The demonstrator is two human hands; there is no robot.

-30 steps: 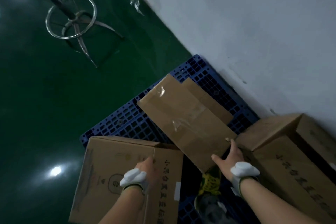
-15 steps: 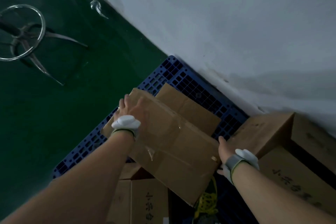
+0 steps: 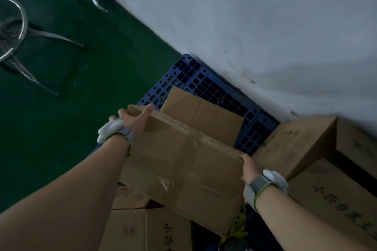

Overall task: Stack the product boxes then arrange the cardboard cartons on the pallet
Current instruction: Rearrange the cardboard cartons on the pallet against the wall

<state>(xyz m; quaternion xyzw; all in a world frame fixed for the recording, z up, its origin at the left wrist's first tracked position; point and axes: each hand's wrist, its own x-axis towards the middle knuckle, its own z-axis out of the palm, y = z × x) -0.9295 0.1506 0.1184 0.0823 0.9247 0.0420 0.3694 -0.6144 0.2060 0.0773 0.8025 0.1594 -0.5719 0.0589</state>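
Both hands are on the big taped carton (image 3: 183,171), and it's up in the air, tilted, one corner dipping toward the camera! The left hand (image 3: 132,122) wraps the far upper corner, fingers curled over the edge and pressed to the cardboard; the right hand (image 3: 250,169) clamps the opposite side, thumb along the top edge, the rest of its fingers tucked out of sight. This looks like the carton-arranging stage, a carry toward the blue pallet (image 3: 204,81), which sits against the white wall (image 3: 265,26) with plenty of bare grid showing. A flat piece of cardboard (image 3: 204,116) lies on the pallet just behind the carried carton. To the right a printed carton (image 3: 302,144) stands beside the wall, and down low another printed carton (image 3: 146,228) sits beneath the load. The next move, I'd say, calls for levelling the carton and lowering it square onto open grid, clear of its neighbours. Hard to read: the dim light blurs the printing, the underside of the load is hidden, a yellow patterned thing by the right wrist can't be identified, and a metal stool base (image 3: 14,32) on the green floor (image 3: 81,87) is cut off at the left edge.
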